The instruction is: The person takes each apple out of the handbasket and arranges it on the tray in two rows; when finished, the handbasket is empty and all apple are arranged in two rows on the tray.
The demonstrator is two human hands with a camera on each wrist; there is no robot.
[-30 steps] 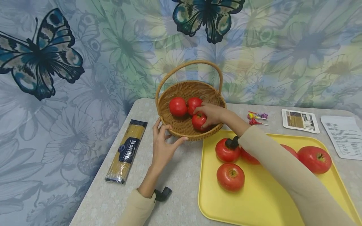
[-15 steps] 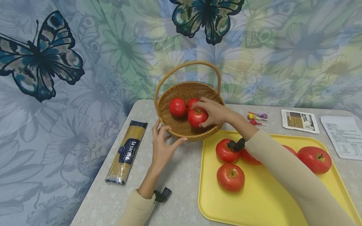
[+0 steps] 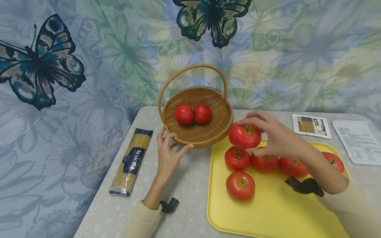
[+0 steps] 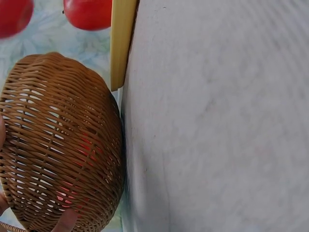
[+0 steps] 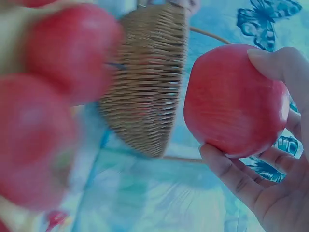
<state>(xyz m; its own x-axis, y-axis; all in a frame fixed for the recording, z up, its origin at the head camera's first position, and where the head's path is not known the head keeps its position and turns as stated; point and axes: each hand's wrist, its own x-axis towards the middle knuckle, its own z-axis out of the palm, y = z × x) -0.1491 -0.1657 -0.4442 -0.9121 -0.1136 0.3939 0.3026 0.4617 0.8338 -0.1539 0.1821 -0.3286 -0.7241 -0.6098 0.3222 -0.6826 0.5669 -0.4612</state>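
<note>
Now two tomatoes [image 3: 193, 113] in basket [image 3: 208, 134] under left hand [image 3: 167, 155], perhaps five on tray [image 3: 268, 211], one [image 3: 244, 136] in right hand's [image 3: 272, 135] grip.

Red tomato [image 3: 244, 136], tan woven basket [image 3: 205, 136], yellow tray [image 3: 268, 211], butterfly-patterned backdrop [image 3: 89, 49]

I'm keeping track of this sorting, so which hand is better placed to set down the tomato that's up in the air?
The right hand: it already grips the tomato just above the yellow tray. The left hand is busy holding the basket rim.
</note>
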